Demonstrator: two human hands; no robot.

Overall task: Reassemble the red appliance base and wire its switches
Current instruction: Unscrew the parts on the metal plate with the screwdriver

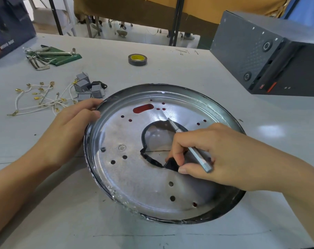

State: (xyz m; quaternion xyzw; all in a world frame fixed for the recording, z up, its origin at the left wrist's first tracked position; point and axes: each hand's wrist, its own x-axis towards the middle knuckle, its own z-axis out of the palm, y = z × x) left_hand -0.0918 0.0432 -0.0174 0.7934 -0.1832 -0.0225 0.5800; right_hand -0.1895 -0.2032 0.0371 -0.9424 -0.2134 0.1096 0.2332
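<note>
My left hand (75, 119) grips the left rim of the round metal plate (134, 177) lying on the table (188, 69) before me, fingers curled over its edge. My right hand (206, 151) rests at the plate's central opening, fingers pinching a thin metal tool (192, 148) and touching a black piece (171, 165). The wires (43, 99) and grey switches (88, 87) lie left of the plate, beyond my left hand.
</note>
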